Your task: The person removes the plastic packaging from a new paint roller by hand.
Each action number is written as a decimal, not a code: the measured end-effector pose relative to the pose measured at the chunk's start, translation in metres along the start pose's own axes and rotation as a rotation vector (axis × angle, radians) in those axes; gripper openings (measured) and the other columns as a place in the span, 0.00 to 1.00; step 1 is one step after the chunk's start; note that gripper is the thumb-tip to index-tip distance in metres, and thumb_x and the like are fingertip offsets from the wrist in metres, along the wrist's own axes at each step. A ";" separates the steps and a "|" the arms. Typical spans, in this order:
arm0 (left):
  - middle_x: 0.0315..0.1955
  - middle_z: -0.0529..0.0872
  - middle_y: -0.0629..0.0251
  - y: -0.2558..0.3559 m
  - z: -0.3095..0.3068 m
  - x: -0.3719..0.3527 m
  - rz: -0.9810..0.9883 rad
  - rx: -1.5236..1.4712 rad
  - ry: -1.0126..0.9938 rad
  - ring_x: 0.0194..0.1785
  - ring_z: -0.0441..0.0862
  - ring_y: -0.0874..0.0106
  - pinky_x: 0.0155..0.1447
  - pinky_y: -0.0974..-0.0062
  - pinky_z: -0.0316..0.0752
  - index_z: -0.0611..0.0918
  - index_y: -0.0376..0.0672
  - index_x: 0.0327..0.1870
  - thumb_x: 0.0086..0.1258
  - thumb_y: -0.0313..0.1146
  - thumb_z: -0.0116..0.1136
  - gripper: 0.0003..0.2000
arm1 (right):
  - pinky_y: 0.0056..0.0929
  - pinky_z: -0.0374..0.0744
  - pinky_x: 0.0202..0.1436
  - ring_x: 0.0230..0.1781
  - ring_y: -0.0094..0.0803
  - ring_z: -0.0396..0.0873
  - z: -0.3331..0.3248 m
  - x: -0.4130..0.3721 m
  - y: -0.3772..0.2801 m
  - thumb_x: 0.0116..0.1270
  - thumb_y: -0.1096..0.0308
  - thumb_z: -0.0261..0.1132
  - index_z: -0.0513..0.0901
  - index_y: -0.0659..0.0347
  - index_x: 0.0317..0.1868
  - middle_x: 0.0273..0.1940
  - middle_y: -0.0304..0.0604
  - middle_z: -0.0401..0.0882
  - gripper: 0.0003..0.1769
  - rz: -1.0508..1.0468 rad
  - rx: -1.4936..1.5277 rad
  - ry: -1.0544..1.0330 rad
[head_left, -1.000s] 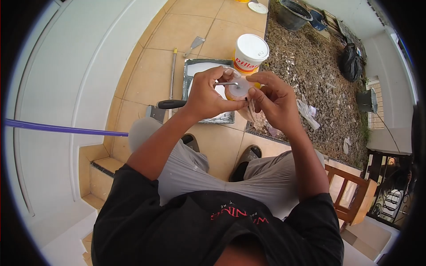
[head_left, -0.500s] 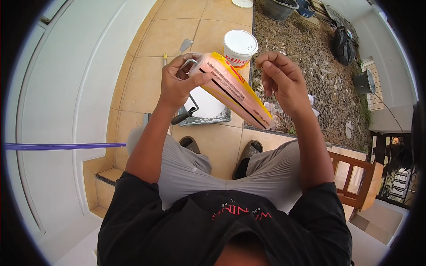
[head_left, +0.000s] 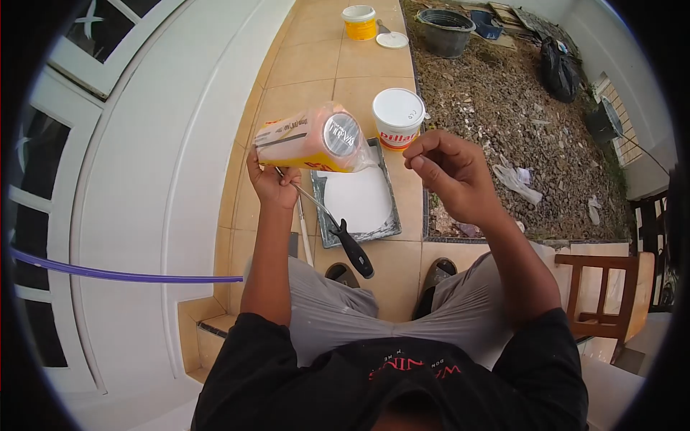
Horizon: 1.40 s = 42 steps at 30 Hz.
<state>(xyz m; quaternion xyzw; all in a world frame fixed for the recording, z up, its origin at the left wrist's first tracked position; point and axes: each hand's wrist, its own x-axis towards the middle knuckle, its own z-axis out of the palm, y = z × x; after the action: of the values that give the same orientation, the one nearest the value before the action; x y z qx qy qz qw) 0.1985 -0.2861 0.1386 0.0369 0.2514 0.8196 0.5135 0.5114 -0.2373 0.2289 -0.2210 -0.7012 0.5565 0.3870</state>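
My left hand (head_left: 272,183) is closed around the metal frame of a paint roller (head_left: 295,140), whose sleeve is wrapped in clear plastic with a yellow and black printed label. The sleeve's round end faces right, and the black handle (head_left: 353,250) hangs down over the paint tray (head_left: 394,205). White paint (head_left: 356,201) lies in the tray. Right of the roller, my right hand (head_left: 456,176) is raised in a pinch, apart from the wrapper; whatever its fingertips hold, if anything, cannot be made out. Just behind it stands a lidded white paint bucket (head_left: 397,111).
A yellow-and-white bucket (head_left: 359,25), a white lid (head_left: 392,39) and a scraper (head_left: 383,27) are farther along the tiled floor (head_left: 309,61). Gravelly ground (head_left: 489,100) borders the tiles at right. A wooden chair (head_left: 604,291) stands at lower right, a purple pole (head_left: 129,271) at left.
The roller has turned so its round end faces up and right, and its handle has swung toward me. My right hand has lowered slightly. The view has shifted, showing more of the far floor.
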 end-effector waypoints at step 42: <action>0.27 0.79 0.78 -0.030 0.002 -0.010 0.207 0.578 -0.119 0.21 0.62 0.88 0.23 0.87 0.53 0.81 0.46 0.41 0.63 0.46 0.68 0.15 | 0.22 0.73 0.37 0.31 0.18 0.71 -0.028 0.018 0.028 0.73 0.69 0.58 0.79 0.69 0.39 0.32 0.35 0.79 0.10 0.365 -0.120 0.082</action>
<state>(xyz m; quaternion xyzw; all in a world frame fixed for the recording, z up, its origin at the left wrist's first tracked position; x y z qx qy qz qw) 0.2289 -0.2838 0.1287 0.2545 0.4383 0.7586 0.4095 0.5195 -0.1991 0.2096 -0.3894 -0.6653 0.5651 0.2940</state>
